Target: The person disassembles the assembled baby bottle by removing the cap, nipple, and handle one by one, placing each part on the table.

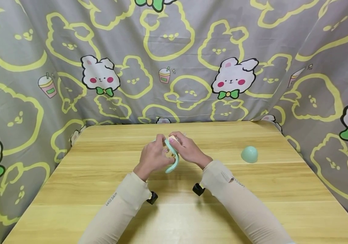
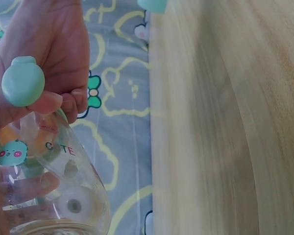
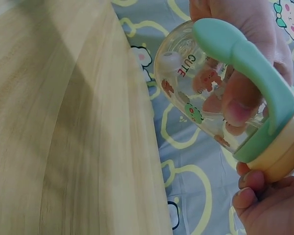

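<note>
Near the middle of the bench (image 1: pixel 100 203), both hands are holding a small clear bottle (image 3: pixel 196 93) with green handles (image 1: pixel 174 159) just above the wood: the left hand (image 1: pixel 154 156) is curling round the glass body while the right hand (image 1: pixel 186 149) is pinching at the cream collar (image 3: pixel 279 161). Gripping the body firmly and turning only the collar seems best. Farther right, a green dome cap (image 1: pixel 249 154) is sitting apart.
</note>
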A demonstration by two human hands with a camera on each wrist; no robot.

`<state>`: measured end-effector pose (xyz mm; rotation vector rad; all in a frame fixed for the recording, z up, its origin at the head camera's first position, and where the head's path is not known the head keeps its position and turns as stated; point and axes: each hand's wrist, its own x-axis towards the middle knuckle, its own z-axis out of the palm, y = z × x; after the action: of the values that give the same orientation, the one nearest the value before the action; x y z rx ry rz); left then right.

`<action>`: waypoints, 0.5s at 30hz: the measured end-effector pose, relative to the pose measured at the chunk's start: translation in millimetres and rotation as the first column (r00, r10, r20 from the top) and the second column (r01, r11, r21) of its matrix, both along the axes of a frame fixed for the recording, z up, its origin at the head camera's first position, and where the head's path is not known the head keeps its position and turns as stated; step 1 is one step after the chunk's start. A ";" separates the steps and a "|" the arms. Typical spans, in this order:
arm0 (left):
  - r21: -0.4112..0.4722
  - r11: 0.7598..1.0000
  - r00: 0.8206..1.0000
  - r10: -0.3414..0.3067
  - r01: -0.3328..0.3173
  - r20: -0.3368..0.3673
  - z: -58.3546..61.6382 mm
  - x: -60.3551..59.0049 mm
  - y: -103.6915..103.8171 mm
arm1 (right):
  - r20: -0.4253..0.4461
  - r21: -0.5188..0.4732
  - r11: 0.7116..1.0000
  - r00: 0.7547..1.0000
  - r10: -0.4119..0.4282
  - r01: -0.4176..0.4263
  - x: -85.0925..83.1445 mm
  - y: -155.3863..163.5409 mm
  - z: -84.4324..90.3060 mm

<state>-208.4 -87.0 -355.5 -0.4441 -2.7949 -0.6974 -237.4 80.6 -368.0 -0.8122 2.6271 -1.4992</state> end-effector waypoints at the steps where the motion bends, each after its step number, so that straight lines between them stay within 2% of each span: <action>1: -0.002 1.000 1.000 0.000 0.000 0.006 0.1 0.1 -0.2 | 0.000 0.000 1.000 1.000 0.001 -0.001 -0.1 0.0 -0.4; 15: 0.020 1.000 1.000 -0.020 0.019 0.016 1.1 1.1 -1.5 | -0.019 -0.033 0.999 1.000 -0.002 0.001 1.1 0.6 -1.6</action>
<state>-207.4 -88.4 -354.3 -0.4645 -2.7997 -0.7357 -236.2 81.2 -369.6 -0.8311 2.6232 -1.5469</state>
